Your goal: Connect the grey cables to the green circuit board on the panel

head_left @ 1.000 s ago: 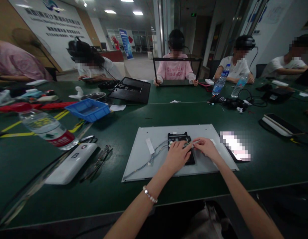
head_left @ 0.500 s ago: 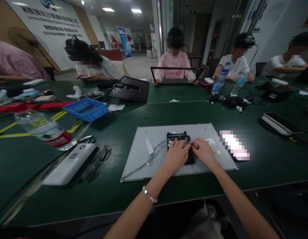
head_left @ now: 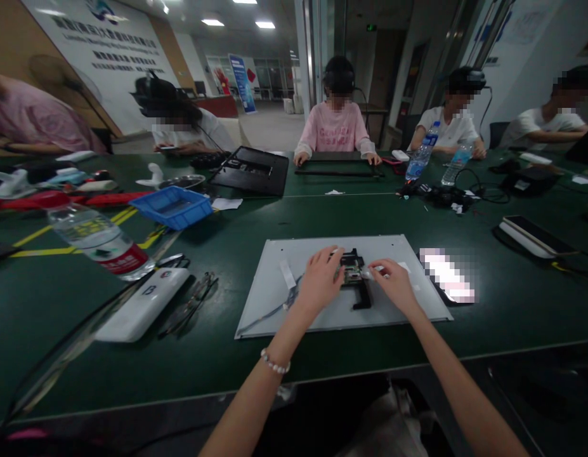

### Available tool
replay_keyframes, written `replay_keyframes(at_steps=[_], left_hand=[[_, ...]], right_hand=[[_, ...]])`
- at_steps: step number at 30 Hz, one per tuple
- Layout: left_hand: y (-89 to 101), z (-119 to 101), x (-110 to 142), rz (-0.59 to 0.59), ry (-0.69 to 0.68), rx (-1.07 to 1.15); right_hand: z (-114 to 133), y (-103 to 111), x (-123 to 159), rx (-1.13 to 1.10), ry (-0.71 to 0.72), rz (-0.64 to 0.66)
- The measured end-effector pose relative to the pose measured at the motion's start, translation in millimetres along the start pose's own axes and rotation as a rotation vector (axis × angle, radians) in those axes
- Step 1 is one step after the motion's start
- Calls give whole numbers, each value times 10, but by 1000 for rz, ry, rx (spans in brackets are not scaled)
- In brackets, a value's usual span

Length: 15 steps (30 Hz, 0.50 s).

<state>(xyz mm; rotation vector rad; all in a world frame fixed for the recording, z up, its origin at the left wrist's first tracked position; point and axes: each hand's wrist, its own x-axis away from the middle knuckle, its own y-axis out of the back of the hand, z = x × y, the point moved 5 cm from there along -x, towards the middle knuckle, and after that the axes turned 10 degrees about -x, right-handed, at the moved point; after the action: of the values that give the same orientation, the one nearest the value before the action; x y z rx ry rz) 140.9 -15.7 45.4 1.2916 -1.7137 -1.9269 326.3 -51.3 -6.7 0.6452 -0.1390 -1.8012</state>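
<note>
A grey metal panel [head_left: 284,304] lies flat on the green table before me. At its middle sits a black bracket [head_left: 359,293] with a small circuit board [head_left: 351,274]; thin cables [head_left: 274,311] run off to the left. My left hand [head_left: 320,282] rests on the left part of the bracket, fingers bent over it. My right hand [head_left: 393,282] pinches something small and pale at the board's right edge; I cannot make out what.
A water bottle [head_left: 98,240], a white power bank [head_left: 139,304] and glasses [head_left: 186,312] lie to the left, with a blue tray [head_left: 172,206] behind. A black flat device [head_left: 531,235] lies at right. Several people sit across the table.
My left hand has slid left and up, uncovering the lower part of the black bracket. The person opposite has lowered the black frame flat onto the table.
</note>
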Motion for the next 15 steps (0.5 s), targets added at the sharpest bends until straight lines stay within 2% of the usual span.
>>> replay_keyframes(at_steps=[4, 6, 8, 11, 15], left_hand=[[169, 698, 63, -70, 229, -67], [137, 1062, 165, -41, 335, -81], [24, 1355, 278, 49, 417, -46], [-158, 1564, 384, 159, 424, 71], [-207, 1621, 402, 126, 443, 72]], right_hand=[[54, 2, 13, 10, 30, -15], [85, -17, 17, 0, 49, -14], [109, -43, 22, -9, 65, 1], [128, -75, 35, -4, 91, 28], [128, -87, 47, 10, 92, 46]])
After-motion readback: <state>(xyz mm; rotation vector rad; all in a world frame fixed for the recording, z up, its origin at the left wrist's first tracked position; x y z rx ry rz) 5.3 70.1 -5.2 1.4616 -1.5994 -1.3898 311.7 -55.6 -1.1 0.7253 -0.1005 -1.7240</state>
